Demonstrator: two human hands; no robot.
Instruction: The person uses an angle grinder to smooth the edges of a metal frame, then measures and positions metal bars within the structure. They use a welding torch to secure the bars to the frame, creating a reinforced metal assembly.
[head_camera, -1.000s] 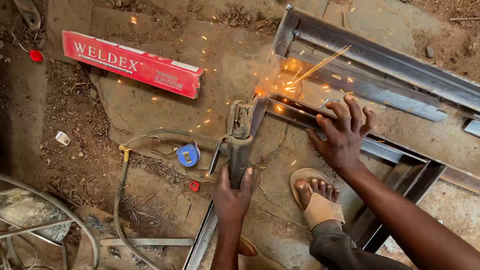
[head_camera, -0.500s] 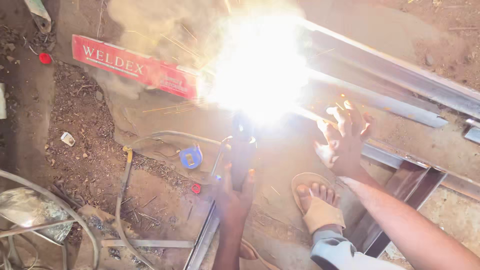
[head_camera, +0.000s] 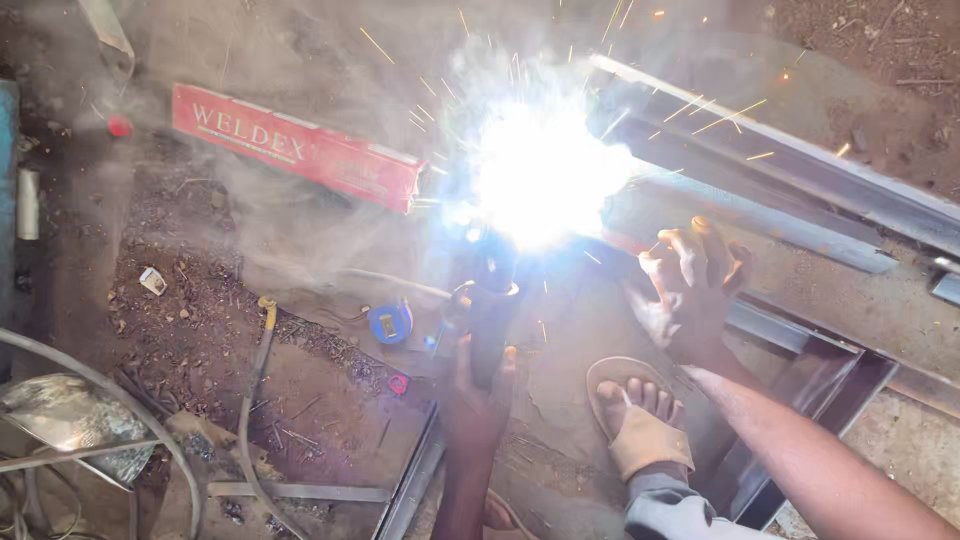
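Daylit scene; welding arc (head_camera: 540, 170) blows out centre w/ white-blue glare, smoke hazes top.

Dark welding electrode holder (head_camera: 488, 300) upright, gripped, tip in white glare on grey steel frame (head_camera: 800, 165)

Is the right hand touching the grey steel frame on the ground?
Touching. The head view shows the right hand spread flat, its palm and fingers pressed down on the grey steel frame bar, with no gap visible beneath it, just beside the bright welding arc.
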